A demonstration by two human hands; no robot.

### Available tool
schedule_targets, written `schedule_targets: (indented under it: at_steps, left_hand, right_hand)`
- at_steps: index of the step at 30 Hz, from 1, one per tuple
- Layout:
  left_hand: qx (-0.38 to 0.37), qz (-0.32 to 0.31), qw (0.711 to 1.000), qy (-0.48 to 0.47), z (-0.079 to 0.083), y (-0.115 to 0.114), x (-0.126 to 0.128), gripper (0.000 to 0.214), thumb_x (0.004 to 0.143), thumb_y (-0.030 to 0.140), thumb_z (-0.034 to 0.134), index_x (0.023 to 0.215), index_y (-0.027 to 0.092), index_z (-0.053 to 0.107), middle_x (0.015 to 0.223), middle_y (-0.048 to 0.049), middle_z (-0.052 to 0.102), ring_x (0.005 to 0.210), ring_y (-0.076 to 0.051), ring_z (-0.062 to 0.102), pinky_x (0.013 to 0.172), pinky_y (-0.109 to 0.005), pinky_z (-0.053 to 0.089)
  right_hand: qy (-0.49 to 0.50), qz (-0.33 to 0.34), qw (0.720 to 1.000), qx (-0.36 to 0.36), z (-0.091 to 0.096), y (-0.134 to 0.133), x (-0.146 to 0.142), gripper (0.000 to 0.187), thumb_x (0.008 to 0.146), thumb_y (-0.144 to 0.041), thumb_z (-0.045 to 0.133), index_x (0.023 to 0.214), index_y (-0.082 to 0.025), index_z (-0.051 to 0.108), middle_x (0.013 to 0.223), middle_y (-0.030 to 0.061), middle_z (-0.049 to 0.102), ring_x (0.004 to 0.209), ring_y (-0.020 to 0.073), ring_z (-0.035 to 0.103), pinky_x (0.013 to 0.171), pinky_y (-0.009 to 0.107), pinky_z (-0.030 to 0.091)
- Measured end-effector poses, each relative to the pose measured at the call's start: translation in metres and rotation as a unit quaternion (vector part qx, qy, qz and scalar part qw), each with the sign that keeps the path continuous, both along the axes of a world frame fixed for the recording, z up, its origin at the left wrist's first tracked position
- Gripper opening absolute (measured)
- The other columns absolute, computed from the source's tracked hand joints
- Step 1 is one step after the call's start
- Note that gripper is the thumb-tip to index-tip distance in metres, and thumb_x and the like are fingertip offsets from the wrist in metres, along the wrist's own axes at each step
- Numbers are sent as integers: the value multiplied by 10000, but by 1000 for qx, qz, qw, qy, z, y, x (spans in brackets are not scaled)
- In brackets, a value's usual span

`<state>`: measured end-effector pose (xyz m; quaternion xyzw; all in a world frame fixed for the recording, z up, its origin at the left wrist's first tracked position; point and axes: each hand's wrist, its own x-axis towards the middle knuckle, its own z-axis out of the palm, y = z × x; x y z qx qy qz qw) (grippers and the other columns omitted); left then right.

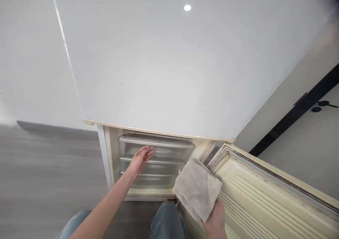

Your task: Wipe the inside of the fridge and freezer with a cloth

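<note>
I look down the white front of a fridge (169,65) at its open lower freezer compartment. My left hand (141,158) reaches in with fingers spread, touching the front of the top clear drawer (169,147). Two more clear drawers (156,180) sit below it. My right hand (215,219) is closed on a folded grey-beige cloth (197,189), held in front of the compartment's right side.
The cream freezer door (267,196) stands swung open to the right, its ribbed inner lining facing up. Grey wood-look floor (45,175) lies to the left, with a white wall behind. My knees in blue jeans (166,225) are at the bottom edge.
</note>
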<state>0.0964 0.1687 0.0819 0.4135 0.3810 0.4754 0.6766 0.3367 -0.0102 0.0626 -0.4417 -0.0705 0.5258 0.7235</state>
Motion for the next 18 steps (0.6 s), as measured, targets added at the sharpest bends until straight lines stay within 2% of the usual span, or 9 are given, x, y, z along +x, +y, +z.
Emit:
schedule_targets:
  at_steps: [7,10,15,18]
  left_hand:
    - [-5,15,1000,19,3,-11,-4,437,713,558,633,921,178,685,1171,-130,703,1094,-233,618,959,-361,449]
    - [-8,14,1000,23,3,-25,-8,427,719,556,628,898,175,701,1094,-118,737,1041,-226,641,946,-358,453]
    - [-10,12,999,29,0,-52,-15,388,737,548,613,823,182,708,992,-88,769,973,-220,664,912,-342,472]
    - [-15,13,999,38,-2,-67,-19,382,743,553,602,786,190,711,932,-67,778,951,-219,666,889,-329,483]
  right_hand:
    - [-45,15,999,13,3,-11,5,347,679,-527,597,873,-269,724,796,71,739,984,314,660,898,543,485]
    - [-48,-15,998,-22,1,-17,10,390,658,-537,606,960,-313,713,802,56,739,933,331,672,870,567,496]
    - [-79,-51,994,-58,-3,-27,19,476,680,-569,566,1136,-444,630,966,25,728,958,336,661,808,545,528]
    - [-91,-64,991,-73,-3,-33,28,523,689,-557,558,1190,-417,604,993,27,723,962,329,660,842,539,521]
